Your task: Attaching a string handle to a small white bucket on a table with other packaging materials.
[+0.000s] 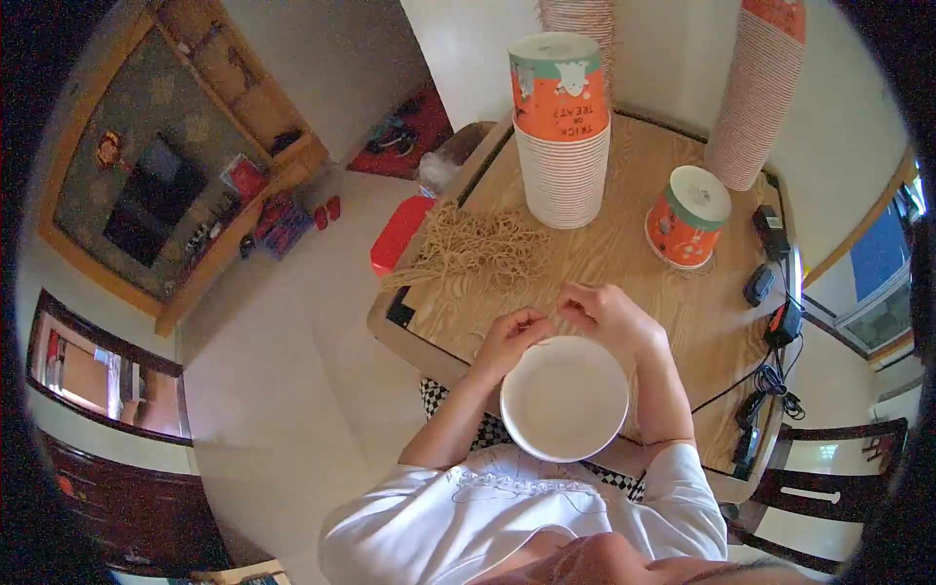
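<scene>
My left hand (515, 339) curls its fingers by the rim of the white bowl (565, 402), which sits just nearer me than both hands. My right hand (590, 310) bunches its fingertips beside it; I can't tell what either pinches. Tangled tan strands (487, 249) lie beyond my left hand.

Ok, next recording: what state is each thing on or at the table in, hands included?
Left hand: fingers curled, at the bucket's rim; grip unclear
Right hand: fingers curled; grip unclear
White bucket: open, mouth up, nothing visible inside
Tan cords: loose, tangled
Front stack: nested, upside down
Orange bucket: upside down
Right stack: nested, top cut off by the view
Black cable: bundled
</scene>
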Available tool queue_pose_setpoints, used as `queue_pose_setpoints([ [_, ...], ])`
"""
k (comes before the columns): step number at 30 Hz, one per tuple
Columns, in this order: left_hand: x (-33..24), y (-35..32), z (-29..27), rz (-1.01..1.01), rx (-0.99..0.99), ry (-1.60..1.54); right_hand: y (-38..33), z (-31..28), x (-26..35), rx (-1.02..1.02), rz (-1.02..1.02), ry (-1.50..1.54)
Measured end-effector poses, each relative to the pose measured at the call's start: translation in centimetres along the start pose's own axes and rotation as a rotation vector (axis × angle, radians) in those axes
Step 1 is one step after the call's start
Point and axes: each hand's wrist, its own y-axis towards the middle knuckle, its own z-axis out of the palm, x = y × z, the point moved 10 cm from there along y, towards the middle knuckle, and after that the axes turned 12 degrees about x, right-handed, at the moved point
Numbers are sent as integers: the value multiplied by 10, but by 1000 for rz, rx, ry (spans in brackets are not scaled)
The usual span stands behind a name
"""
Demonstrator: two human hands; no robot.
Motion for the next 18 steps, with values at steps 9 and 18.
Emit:
queue_pose_setpoints([
  [9,0,1,-4,23,5,45,3,0,2,-19,-49,5],
  [18,-17,-4,-5,162,2,274,2,-2,1,-30,9,-16],
])
